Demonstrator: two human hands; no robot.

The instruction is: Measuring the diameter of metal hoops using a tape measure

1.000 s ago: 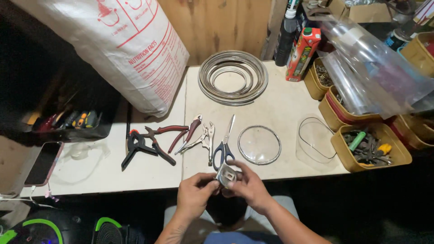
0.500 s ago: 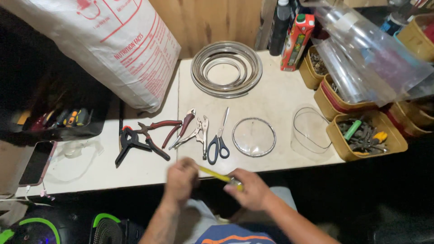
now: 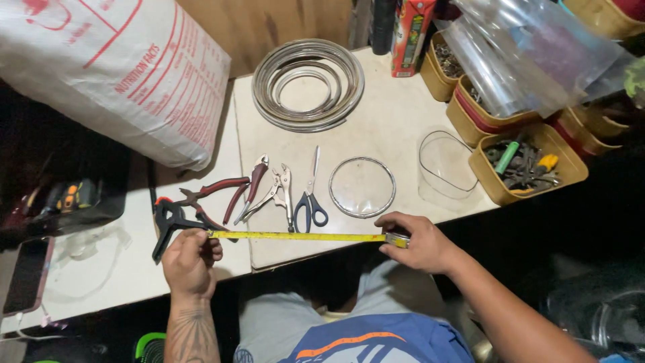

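Cream worktable bears pliers, scissors (blades closed), wire coil.

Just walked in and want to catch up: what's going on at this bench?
A person has a yellow tape measure stretched level across the bench's front edge. The left hand pinches the tape's end and the right hand grips its case. Behind the tape lie scissors, pliers and a round clear lid, none touched.
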